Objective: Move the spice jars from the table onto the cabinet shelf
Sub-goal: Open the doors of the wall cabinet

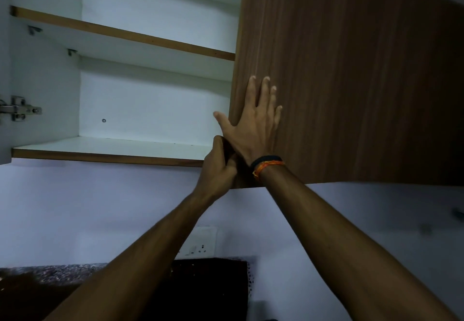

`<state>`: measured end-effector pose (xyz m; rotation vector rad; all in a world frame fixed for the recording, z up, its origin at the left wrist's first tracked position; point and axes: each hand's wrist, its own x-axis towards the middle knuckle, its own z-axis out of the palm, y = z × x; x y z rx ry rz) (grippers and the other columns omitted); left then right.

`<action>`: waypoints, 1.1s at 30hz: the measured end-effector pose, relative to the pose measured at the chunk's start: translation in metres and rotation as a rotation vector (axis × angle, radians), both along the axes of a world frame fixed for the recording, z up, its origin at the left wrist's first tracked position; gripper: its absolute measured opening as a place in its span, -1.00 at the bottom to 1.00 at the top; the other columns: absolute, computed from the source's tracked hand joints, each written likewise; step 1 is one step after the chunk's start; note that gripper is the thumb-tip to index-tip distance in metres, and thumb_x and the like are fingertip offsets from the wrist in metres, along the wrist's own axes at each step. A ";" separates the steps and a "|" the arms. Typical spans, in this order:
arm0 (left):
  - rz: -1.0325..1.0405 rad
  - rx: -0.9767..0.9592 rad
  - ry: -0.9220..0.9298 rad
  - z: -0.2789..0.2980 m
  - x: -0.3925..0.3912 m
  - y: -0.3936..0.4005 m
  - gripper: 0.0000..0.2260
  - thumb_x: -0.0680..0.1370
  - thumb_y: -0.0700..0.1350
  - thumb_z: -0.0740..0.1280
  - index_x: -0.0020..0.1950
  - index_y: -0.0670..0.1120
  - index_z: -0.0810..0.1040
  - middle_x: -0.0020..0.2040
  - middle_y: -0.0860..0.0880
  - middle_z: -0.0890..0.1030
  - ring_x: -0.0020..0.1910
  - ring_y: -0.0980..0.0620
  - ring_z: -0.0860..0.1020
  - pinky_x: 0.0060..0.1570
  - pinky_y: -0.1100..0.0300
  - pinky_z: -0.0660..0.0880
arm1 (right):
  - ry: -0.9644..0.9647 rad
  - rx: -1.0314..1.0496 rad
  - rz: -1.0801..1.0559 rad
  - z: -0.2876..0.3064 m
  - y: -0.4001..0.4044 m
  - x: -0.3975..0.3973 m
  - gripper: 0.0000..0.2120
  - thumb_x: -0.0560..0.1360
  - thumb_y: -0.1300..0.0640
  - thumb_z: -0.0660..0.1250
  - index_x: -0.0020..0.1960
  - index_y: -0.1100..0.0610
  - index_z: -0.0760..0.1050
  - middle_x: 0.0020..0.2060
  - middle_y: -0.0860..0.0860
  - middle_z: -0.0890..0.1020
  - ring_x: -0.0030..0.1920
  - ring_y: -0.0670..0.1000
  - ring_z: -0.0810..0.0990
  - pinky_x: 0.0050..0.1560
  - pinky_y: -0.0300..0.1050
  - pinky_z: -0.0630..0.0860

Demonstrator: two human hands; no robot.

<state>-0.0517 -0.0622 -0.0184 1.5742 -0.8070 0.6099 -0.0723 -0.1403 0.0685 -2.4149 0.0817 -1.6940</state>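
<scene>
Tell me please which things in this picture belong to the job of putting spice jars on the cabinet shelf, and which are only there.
Part of the job:
- lower shelf, bare where visible
- upper shelf
- wooden door
- right hand, flat on the door
- left hand, gripping the door's lower edge
No spice jars are in view.

Only there:
- wall socket
- hinge
- wristbands
- stone counter

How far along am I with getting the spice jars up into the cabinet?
Done: the left side of the cabinet stands open, but both shelves hold no jars. In hand: your right hand lies flat on the wooden door while your left hand grips its lower edge. Left: every jar; none are in view.
</scene>
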 end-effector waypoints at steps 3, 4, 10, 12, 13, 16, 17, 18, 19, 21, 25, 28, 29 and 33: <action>-0.034 -0.028 -0.060 -0.006 -0.022 -0.003 -0.78 0.65 -0.16 0.27 0.28 -0.17 0.38 0.09 -0.06 0.59 0.02 0.07 0.60 -0.03 0.27 0.57 | -0.042 0.023 -0.022 0.001 0.001 -0.016 -0.01 0.42 -0.13 0.39 0.63 0.11 -0.11 0.62 0.18 -0.05 0.61 0.24 -0.07 0.52 0.38 0.06; -0.042 -0.041 -0.078 -0.008 -0.029 -0.005 -0.79 0.65 -0.15 0.27 0.25 -0.17 0.39 0.07 -0.06 0.59 0.00 0.06 0.60 -0.05 0.27 0.56 | -0.056 0.028 -0.013 0.000 0.000 -0.022 -0.01 0.40 -0.06 0.39 0.63 0.11 -0.10 0.62 0.18 -0.04 0.61 0.24 -0.06 0.52 0.37 0.08; -0.156 -0.083 -0.130 -0.014 -0.063 -0.021 -0.73 0.56 0.03 0.27 0.16 -0.09 0.40 0.00 -0.03 0.60 -0.06 0.08 0.61 -0.10 0.24 0.60 | -0.121 0.056 0.121 -0.003 -0.019 -0.070 0.01 0.35 0.04 0.40 0.64 0.07 -0.10 0.63 0.12 -0.03 0.61 0.17 -0.02 0.52 0.32 0.13; -0.229 -0.069 -0.109 -0.014 -0.073 -0.029 -0.78 0.55 0.04 0.30 0.14 0.01 0.42 -0.03 0.07 0.60 -0.06 0.13 0.60 -0.10 0.25 0.60 | -0.134 0.066 0.140 -0.003 -0.028 -0.090 0.02 0.35 0.02 0.42 0.64 0.04 -0.09 0.63 0.08 0.00 0.61 0.14 0.03 0.48 0.34 0.23; -0.280 -0.059 -0.093 -0.014 -0.076 -0.033 -0.79 0.54 0.04 0.31 0.16 0.13 0.43 -0.01 0.16 0.61 -0.03 0.19 0.60 -0.08 0.29 0.59 | -0.139 0.066 0.148 -0.003 -0.032 -0.099 0.02 0.34 0.01 0.43 0.64 0.03 -0.08 0.63 0.06 0.01 0.60 0.13 0.08 0.45 0.34 0.28; -0.460 0.010 -0.056 -0.014 -0.090 -0.046 -0.51 0.52 -0.03 0.33 0.19 0.57 0.32 0.12 0.52 0.51 0.18 0.42 0.51 0.05 0.47 0.49 | -0.142 0.047 0.154 -0.002 -0.045 -0.129 0.02 0.34 0.01 0.44 0.64 0.02 -0.07 0.62 0.04 0.06 0.56 0.11 0.23 0.36 0.28 0.43; -0.519 0.035 -0.053 -0.015 -0.096 -0.053 -0.44 0.52 -0.05 0.33 0.23 0.60 0.26 0.19 0.56 0.46 0.27 0.43 0.46 0.14 0.47 0.46 | -0.140 0.039 0.155 -0.001 -0.051 -0.138 0.01 0.35 0.01 0.44 0.64 0.02 -0.06 0.62 0.05 0.09 0.53 0.10 0.30 0.33 0.24 0.48; -0.570 0.058 -0.063 -0.015 -0.101 -0.058 -0.39 0.51 -0.07 0.34 0.30 0.57 0.21 0.27 0.55 0.42 0.34 0.41 0.42 0.23 0.44 0.43 | -0.136 0.036 0.152 -0.001 -0.056 -0.147 0.01 0.36 0.02 0.44 0.64 0.02 -0.06 0.60 0.07 0.15 0.45 0.08 0.41 0.28 0.17 0.54; -0.620 0.083 -0.087 -0.016 -0.106 -0.064 -0.35 0.50 -0.07 0.34 0.35 0.55 0.16 0.34 0.53 0.37 0.40 0.38 0.37 0.30 0.41 0.39 | -0.129 0.036 0.140 -0.001 -0.060 -0.155 0.00 0.37 0.02 0.43 0.64 0.02 -0.07 0.57 0.10 0.24 0.29 0.02 0.53 0.20 0.08 0.60; -0.724 0.110 -0.133 -0.015 -0.120 -0.080 -0.29 0.47 -0.08 0.32 0.45 0.47 0.13 0.43 0.45 0.33 0.48 0.30 0.31 0.40 0.34 0.34 | -0.125 0.042 0.115 0.000 -0.072 -0.173 -0.03 0.38 0.02 0.41 0.64 0.01 -0.06 0.42 0.20 0.42 -0.10 -0.15 0.55 0.00 -0.08 0.65; -0.811 0.096 -0.195 -0.013 -0.138 -0.106 -0.16 0.44 -0.14 0.34 0.64 0.03 0.00 0.58 0.08 0.24 0.54 0.11 0.27 0.38 0.30 0.39 | -0.140 0.054 0.124 -0.002 -0.091 -0.198 -0.11 0.43 0.12 0.38 0.63 0.06 -0.02 -0.17 -0.03 0.50 -0.40 -0.11 0.44 -0.30 -0.23 0.56; -0.778 0.130 -0.229 -0.012 -0.152 -0.126 -0.08 0.44 -0.14 0.36 0.65 -0.02 -0.13 0.63 0.01 0.11 0.59 0.04 0.16 0.47 0.08 0.36 | -0.140 0.062 0.108 -0.003 -0.103 -0.218 -0.15 0.45 0.16 0.34 0.63 0.08 -0.01 -0.26 0.09 0.50 -0.40 0.03 0.50 -0.34 -0.09 0.59; -0.755 0.153 -0.236 -0.011 -0.157 -0.132 -0.06 0.45 -0.12 0.37 0.64 -0.02 -0.18 0.65 0.00 0.04 0.62 0.03 0.08 0.53 -0.06 0.27 | -0.130 0.070 0.126 -0.003 -0.107 -0.225 -0.16 0.45 0.18 0.33 0.63 0.08 -0.01 -0.20 0.15 0.54 -0.34 0.09 0.56 -0.29 -0.02 0.63; -0.668 0.248 -0.302 -0.011 -0.181 -0.156 0.00 0.50 0.00 0.38 0.60 0.07 -0.39 0.64 0.08 -0.31 0.62 0.11 -0.26 0.60 -0.14 -0.01 | -0.131 0.090 0.149 -0.004 -0.129 -0.254 -0.20 0.46 0.34 0.34 0.61 0.13 0.07 0.01 -0.17 0.58 -0.05 -0.05 0.66 -0.13 -0.34 0.61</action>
